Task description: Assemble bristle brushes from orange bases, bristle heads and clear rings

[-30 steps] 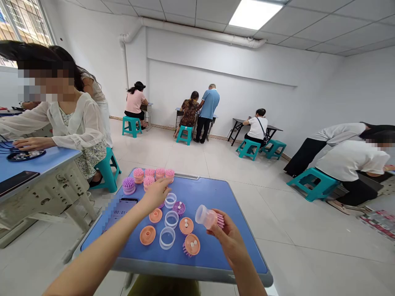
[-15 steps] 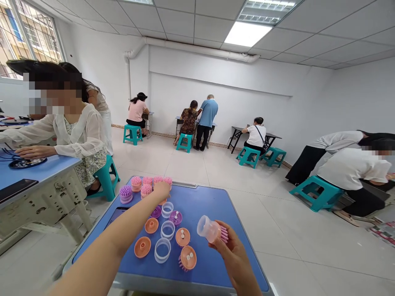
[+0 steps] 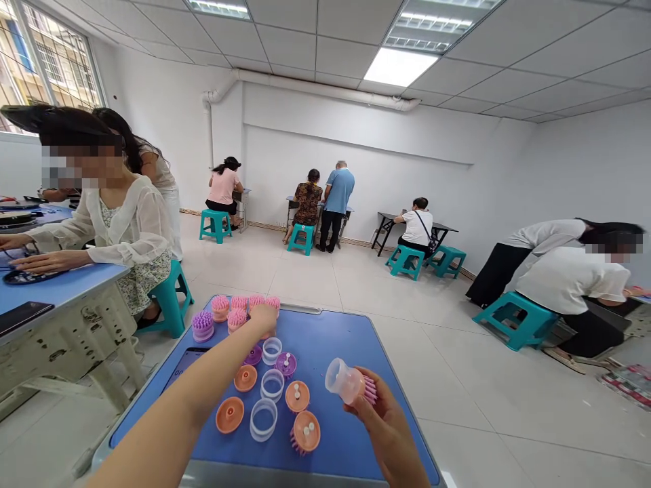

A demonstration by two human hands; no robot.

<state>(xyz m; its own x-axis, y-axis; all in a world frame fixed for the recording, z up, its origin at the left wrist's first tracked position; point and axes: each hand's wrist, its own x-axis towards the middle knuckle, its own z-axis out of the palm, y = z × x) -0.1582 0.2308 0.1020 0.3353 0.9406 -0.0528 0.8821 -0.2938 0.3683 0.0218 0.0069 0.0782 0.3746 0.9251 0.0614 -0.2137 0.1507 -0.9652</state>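
My right hand (image 3: pixel 380 413) grips a pink bristled scalp brush (image 3: pixel 350 382) with a clear cup-shaped part on its back. My left hand (image 3: pixel 263 320) reaches across the blue table (image 3: pixel 350 407) and rests among pink bristled brush heads (image 3: pixel 237 320) at the far edge. Its fingers hide whatever lies beneath them. A purple brush head (image 3: pixel 203 326) stands at the far left of that group. Nearer me lie clear plastic rings (image 3: pixel 263 419), orange discs (image 3: pixel 230 415), an orange brush base with white pegs (image 3: pixel 306 431) and a purple disc (image 3: pixel 285 364).
A phone (image 3: pixel 186 366) lies partly under my left forearm. A seated co-worker's hands (image 3: pixel 38 261) work over a dark tray on the neighbouring blue table at left. Teal stools (image 3: pixel 170 298) and other people stand around the room, and a tiled floor surrounds my table.
My left hand has moved farther toward the pink brush heads at the table's far edge. The right hand keeps the same brush, and the view has shifted slightly.
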